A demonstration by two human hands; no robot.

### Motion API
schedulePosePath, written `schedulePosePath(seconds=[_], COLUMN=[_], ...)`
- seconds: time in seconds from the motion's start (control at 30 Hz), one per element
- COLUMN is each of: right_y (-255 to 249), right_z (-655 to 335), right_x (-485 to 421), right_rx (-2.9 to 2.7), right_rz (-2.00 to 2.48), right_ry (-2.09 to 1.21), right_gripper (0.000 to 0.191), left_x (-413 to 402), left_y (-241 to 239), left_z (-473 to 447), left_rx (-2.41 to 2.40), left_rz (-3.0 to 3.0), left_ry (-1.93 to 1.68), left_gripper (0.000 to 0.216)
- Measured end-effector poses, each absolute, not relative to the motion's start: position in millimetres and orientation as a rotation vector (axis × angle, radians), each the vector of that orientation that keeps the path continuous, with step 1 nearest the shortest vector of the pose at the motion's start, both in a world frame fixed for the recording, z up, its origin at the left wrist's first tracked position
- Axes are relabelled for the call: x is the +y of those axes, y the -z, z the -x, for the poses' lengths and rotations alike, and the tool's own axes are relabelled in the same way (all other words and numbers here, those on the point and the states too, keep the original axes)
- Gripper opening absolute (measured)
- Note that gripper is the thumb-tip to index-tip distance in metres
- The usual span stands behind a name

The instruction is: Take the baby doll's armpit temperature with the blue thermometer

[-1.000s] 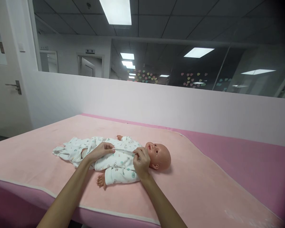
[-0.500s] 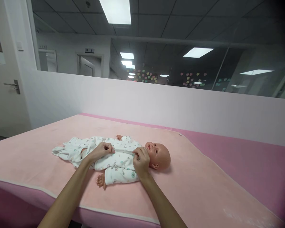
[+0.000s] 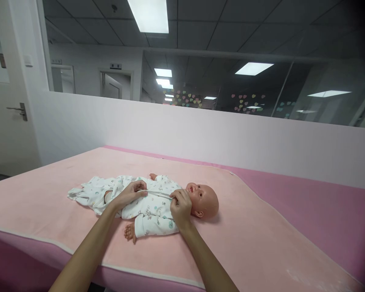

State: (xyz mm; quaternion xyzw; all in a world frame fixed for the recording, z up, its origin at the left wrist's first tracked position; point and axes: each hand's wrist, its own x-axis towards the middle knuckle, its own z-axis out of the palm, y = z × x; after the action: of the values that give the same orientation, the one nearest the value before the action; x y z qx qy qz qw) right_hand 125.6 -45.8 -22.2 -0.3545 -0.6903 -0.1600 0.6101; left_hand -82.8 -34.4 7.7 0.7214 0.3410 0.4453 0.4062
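Observation:
A baby doll (image 3: pixel 205 198) lies on its back on a pale pink blanket (image 3: pixel 246 239), head to the right. It wears a white printed romper (image 3: pixel 152 213). My left hand (image 3: pixel 130 194) pinches the front edge of the romper at the doll's belly. My right hand (image 3: pixel 180 207) pinches the same edge at the doll's chest, just below its chin. The strip of cloth runs taut between the two hands. The doll's bare hand (image 3: pixel 129 232) sticks out of the near sleeve. The romper's legs (image 3: pixel 85 192) lie loose to the left.
The blanket covers a pink padded table (image 3: pixel 322 202) whose near edge runs along the bottom left. A low white wall (image 3: pixel 200 134) with glass above it stands behind. A white door (image 3: pixel 6 121) with a lever handle is at the far left.
Both hands stay on the romper's front edge; the fingers of my left hand have shifted very slightly. The doll has not moved.

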Motion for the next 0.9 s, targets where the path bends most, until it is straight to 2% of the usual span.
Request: schedulePosePath(seconds=[0.4,0.63,0.9], right_y=[23.7,23.8,23.0], right_z=[-125.7,-126.1,-125.8], right_x=[-45.0,-45.0,-45.8], right_rx=[-1.598,-1.603,-1.602], right_rz=[0.847,0.848,0.858], right_ry=[0.345,0.354,0.335], right_gripper=[0.027,0.027,0.026], left_x=[-32.7,-33.8,-31.2], left_y=[-5.6,-7.8,-6.2], left_z=[83.6,84.8,83.3], left_rx=[0.950,0.936,0.898], left_rz=[-1.814,-1.825,-1.802], left_ry=[-1.167,-1.085,-1.094], left_gripper=[0.028,0.017,0.026])
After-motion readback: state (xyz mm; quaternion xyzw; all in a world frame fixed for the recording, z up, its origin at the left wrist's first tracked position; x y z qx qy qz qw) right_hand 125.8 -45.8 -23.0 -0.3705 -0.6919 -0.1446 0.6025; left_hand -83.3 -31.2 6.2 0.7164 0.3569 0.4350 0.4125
